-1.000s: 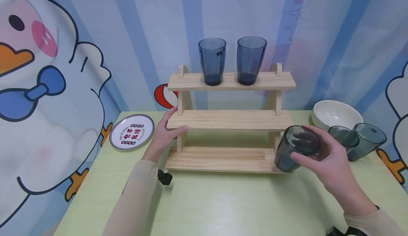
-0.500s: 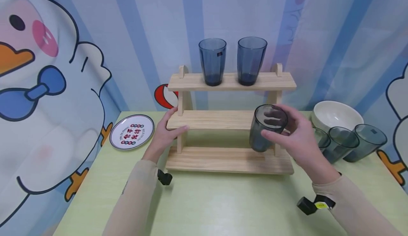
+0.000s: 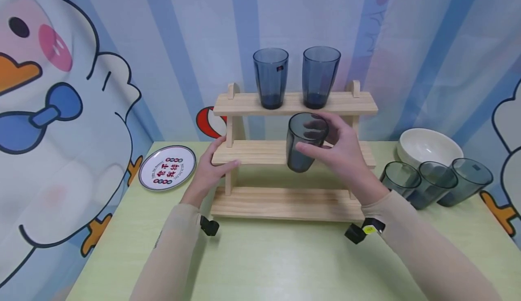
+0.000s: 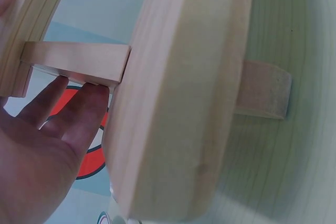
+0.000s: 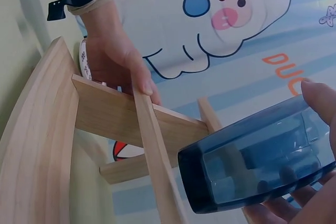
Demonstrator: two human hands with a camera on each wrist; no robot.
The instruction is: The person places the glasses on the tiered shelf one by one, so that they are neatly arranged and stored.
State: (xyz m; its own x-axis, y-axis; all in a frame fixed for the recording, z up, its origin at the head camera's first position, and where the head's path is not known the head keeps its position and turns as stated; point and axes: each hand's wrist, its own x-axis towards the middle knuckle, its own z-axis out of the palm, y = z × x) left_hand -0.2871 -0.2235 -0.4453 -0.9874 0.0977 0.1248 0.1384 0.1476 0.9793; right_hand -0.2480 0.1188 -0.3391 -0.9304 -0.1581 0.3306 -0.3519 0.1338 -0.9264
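Observation:
In the head view my right hand [image 3: 339,154] holds a blue-grey drinking glass [image 3: 299,156], thumb on the near side and fingers round the far side. The glass is upright in front of the middle shelf of a wooden three-tier display rack [image 3: 260,154]. In the right wrist view the same glass [image 5: 252,161] overlaps the shelf boards, its thick base toward the rack. My left hand [image 3: 208,172] grips the rack's left end, thumb over the middle shelf. In the left wrist view, the fingers [image 4: 86,114] touch the side support. Two similar glasses [image 3: 270,79] stand on the top shelf.
Several more glasses [image 3: 437,181] stand in a row on the pale green table [image 3: 277,260], right of the rack. Behind them sits a white bowl [image 3: 429,145]. A white plate with red characters [image 3: 168,167] lies at the left. A cartoon-printed curtain [image 3: 183,43] hangs behind.
My right hand has carried the glass left and upward, from the rack's lower right corner to the front of the middle shelf. The left hand keeps its place on the rack.

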